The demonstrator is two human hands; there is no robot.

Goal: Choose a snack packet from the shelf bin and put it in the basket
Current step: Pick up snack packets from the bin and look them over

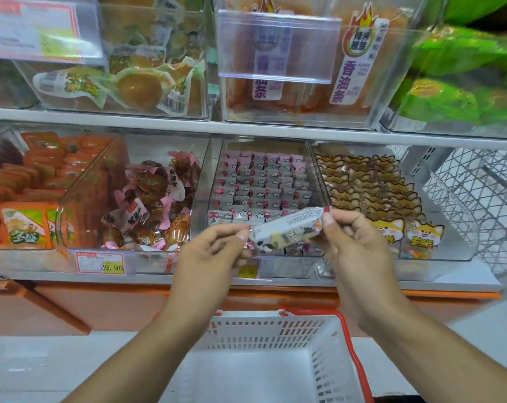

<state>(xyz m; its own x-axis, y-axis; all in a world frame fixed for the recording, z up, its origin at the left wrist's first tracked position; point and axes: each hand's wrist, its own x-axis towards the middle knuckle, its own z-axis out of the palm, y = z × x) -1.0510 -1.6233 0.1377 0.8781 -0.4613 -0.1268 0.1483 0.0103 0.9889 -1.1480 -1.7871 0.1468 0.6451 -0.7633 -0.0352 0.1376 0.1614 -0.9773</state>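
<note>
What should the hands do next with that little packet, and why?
Probably lower the packet straight down and let it go into the basket. Both the left hand and the right hand pinch it by its ends, out in front of the shelf bin, and the basket sits right below, with nothing seen inside it.

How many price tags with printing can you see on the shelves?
3. One large tag hangs on the upper-left bin, one reading 29.90 sits on the lower shelf edge, and a yellow one shows between the hands. Others may be hidden.
</note>
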